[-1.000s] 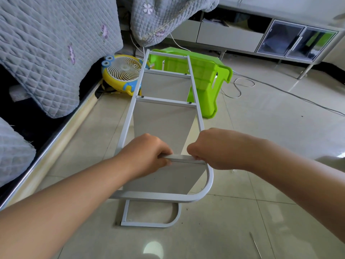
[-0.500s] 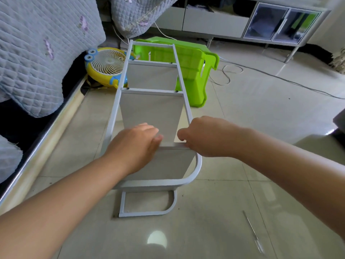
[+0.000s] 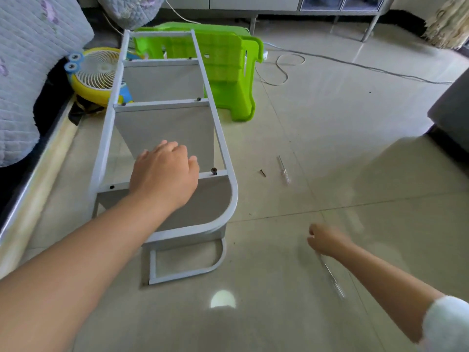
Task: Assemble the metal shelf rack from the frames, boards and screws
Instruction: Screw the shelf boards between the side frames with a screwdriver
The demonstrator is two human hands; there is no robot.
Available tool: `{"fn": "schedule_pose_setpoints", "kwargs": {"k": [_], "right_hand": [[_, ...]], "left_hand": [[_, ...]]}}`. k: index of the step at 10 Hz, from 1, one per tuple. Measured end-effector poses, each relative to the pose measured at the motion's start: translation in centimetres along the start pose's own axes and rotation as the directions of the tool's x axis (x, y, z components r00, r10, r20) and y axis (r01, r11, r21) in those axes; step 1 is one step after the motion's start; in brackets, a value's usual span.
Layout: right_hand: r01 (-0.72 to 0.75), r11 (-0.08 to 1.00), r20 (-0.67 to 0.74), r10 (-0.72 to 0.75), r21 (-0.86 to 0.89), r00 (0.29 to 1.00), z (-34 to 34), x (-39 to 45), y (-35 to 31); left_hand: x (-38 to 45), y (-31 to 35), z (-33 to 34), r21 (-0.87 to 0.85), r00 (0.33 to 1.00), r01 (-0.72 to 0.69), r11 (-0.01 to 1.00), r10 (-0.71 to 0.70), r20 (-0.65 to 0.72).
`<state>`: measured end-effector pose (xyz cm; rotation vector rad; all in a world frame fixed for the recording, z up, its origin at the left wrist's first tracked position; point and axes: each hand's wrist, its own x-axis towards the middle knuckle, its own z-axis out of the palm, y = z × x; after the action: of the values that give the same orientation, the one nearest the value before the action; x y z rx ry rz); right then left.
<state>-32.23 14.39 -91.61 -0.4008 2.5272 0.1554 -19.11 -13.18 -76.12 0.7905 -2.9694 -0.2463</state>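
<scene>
Nearest, at the right, the right hand [image 3: 327, 241] hangs low over the tiled floor [image 3: 330, 123], blurred; its fingers look curled, and a thin screwdriver [image 3: 331, 278] streaks just under it, but whether the grip has it I cannot tell. Left of that, the shelf rack [image 3: 229, 189] lies on its side on the floor, boards fixed between two grey frames. The left hand [image 3: 165, 174] rests over the nearest crossbar [image 3: 218, 173], fingers loosely bent on top of it. A screw [image 3: 214, 170] stands in that bar just right of the hand. Farther right on the floor lie a loose screw [image 3: 262, 172] and a second screwdriver [image 3: 284, 171]. Beyond the rack stand a green stool [image 3: 228, 72] and a yellow fan [image 3: 94, 72].
</scene>
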Motion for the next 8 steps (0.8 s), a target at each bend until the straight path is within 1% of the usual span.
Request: {"fn": "schedule_pose_setpoints", "kwargs": {"k": [1,2,3,4,5,6,7,8], "right_hand": [[-0.092,0.996,0.085,0.092,-0.01,0.992,4.4,0.4,2.1],[-0.207,0.974,-0.001,0.208,0.089,0.978,6.4,0.4,2.6],[-0.407,0.905,0.006,0.409,0.121,0.912,7.0,-0.2,2.3],[-0.499,0.861,0.152,0.482,0.1,0.863,7.2,-1.1,2.2],[-0.46,0.875,0.251,0.416,0.153,0.874,8.2,-1.3,2.7],[-0.417,0.884,0.218,0.373,0.212,0.902,8.8,-1.4,3.3],[-0.371,0.913,0.195,0.338,0.168,0.921,6.5,-2.0,2.0],[-0.27,0.951,0.068,0.262,0.15,0.963,4.1,-1.4,0.7]], "left_hand": [[-0.2,0.6,0.1,-0.053,0.999,0.039,0.998,-0.038,0.012],[-0.5,0.8,0.0,-0.077,0.998,0.069,0.995,-0.068,0.018],[-0.4,0.8,0.0,-0.056,0.997,0.079,0.995,-0.077,0.028],[-0.1,0.8,-0.1,-0.031,0.997,0.078,0.996,-0.077,0.028],[0.0,0.9,-0.3,-0.013,0.997,0.065,0.998,-0.064,0.036],[0.0,0.8,-0.2,-0.005,0.997,0.063,0.998,-0.063,0.041],[0.2,0.6,0.1,-0.001,0.997,0.054,0.999,-0.054,0.048],[0.4,0.4,0.3,-0.008,0.998,0.04,0.999,-0.04,0.041]]}}
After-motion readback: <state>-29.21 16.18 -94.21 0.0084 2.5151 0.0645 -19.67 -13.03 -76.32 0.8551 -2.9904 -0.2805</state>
